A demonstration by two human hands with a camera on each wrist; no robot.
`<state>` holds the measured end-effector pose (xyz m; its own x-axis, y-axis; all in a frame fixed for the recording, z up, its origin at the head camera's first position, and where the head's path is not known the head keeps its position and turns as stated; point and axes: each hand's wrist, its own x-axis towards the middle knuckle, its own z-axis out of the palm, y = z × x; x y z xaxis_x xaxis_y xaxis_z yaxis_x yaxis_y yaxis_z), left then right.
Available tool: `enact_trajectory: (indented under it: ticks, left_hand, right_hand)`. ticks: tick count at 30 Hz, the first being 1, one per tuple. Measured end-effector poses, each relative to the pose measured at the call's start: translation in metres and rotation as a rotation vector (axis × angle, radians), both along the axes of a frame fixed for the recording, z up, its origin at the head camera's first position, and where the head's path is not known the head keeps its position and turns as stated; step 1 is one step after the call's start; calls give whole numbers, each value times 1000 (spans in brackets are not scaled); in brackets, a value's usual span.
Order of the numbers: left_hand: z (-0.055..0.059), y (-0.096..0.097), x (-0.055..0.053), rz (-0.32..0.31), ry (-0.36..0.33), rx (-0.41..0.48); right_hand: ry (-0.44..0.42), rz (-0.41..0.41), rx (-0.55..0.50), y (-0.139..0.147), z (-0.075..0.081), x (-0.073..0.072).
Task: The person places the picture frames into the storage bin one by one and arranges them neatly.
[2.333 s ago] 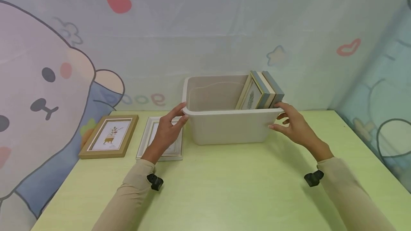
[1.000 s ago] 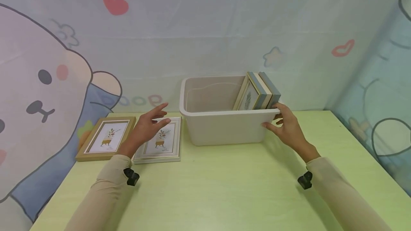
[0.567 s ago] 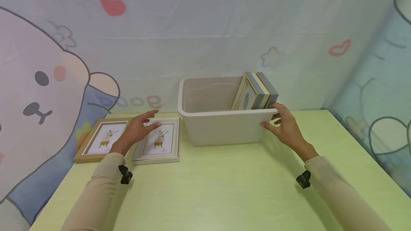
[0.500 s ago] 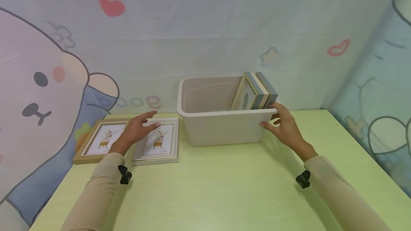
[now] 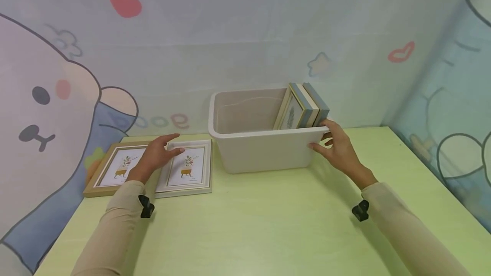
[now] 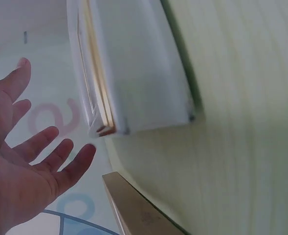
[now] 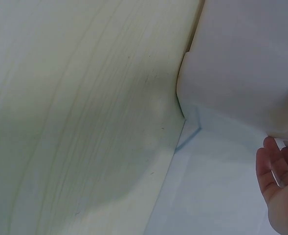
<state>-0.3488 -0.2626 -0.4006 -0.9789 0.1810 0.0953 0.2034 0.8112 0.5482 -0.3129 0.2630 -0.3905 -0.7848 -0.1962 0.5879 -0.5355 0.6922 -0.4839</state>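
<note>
My left hand point(image 5: 157, 156) hovers with spread fingers over the gap between two picture frames, holding nothing. The white picture frame point(image 5: 207, 167) lies face up beside the bin. Left of it lies a wooden picture frame point(image 5: 100, 179), partly hidden by my left hand and wrist. In the left wrist view the white frame's edge point(image 6: 141, 63) is past my fingertips. My right hand point(image 5: 339, 148) grips the front right corner of a white plastic bin point(image 5: 264, 152), fingers at the rim and thumb on the front wall. Several frames point(image 5: 303, 107) lean upright inside the bin's right end.
Everything stands on a pale yellow-green table point(image 5: 245, 225). Behind it hangs a cartoon-printed backdrop point(image 5: 230, 33), close to the bin's back. A second printed cloth point(image 5: 456, 110) borders the table's right side.
My left hand has let go of the bin's left rim and moved left, over the flat frames. My right hand has stayed at the bin's right corner. The view has shifted slightly.
</note>
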Motion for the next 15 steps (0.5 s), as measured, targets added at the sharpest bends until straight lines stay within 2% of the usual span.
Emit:
enact_trajectory:
  ticks: [6, 10, 15]
  left_hand:
    - [-2, 7, -4, -10, -13, 9]
    - [1, 21, -1, -63, -30, 40]
    - [4, 43, 1, -130, -13, 16]
  right_hand:
    - [6, -6, 3, 0, -1, -1]
    - [0, -4, -7, 1, -2, -1]
    - [1, -4, -8, 1, -3, -1]
